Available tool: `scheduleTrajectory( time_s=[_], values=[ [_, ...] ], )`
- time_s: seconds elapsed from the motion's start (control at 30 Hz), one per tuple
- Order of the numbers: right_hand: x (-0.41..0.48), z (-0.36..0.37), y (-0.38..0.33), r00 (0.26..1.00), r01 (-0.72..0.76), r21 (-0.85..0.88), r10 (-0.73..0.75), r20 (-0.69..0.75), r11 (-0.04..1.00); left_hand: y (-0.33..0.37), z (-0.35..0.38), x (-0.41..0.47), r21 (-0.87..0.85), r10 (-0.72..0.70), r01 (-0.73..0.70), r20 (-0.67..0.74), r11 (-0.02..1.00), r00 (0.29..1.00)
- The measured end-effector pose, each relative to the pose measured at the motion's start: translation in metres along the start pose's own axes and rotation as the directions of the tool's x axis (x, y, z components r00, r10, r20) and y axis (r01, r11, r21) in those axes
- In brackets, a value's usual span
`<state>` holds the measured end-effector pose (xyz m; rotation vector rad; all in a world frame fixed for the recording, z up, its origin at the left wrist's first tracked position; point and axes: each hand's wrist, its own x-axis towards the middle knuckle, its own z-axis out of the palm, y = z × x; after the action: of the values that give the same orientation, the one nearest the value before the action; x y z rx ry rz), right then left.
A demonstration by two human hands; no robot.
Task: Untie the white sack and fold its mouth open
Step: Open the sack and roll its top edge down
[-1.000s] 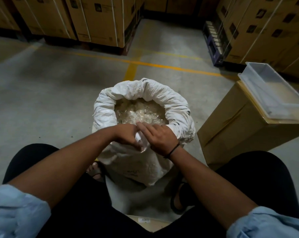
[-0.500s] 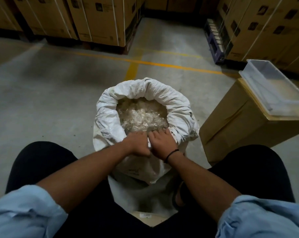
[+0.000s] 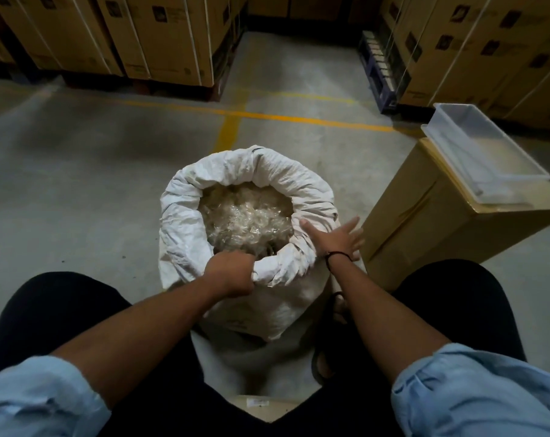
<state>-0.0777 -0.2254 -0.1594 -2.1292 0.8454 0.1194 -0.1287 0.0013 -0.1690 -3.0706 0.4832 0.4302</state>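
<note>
The white sack point(image 3: 185, 244) stands upright on the concrete floor between my knees. Its mouth is rolled outward into a thick cuff, and clear plastic pieces point(image 3: 245, 219) show inside. My left hand point(image 3: 231, 272) is closed on the near edge of the rolled rim, fingers tucked inside the mouth. My right hand point(image 3: 338, 236) lies flat with fingers spread on the right side of the rim, holding nothing. A black band circles that wrist.
A tall cardboard box point(image 3: 425, 228) stands right beside the sack, with a clear plastic tray point(image 3: 485, 152) on top. Strapped cartons on pallets point(image 3: 160, 39) line the back, and more cartons point(image 3: 475, 48) at right. Yellow lines point(image 3: 232, 121) cross the floor.
Both hands were together gripping the near rim. My right hand has let go and moved to the sack's right side, fingers spread. My left hand stays on the near rim.
</note>
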Motion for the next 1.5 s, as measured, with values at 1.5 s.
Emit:
scheduleTrajectory(
  time_s=[1.5],
  values=[
    [0.027, -0.038, -0.075, 0.986, -0.072, 0.003, 0.070, 0.151, 0.997, 0.004, -0.012, -0.023, -0.059, 0.175, -0.172, 0.040, 0.983, 0.984]
  ],
)
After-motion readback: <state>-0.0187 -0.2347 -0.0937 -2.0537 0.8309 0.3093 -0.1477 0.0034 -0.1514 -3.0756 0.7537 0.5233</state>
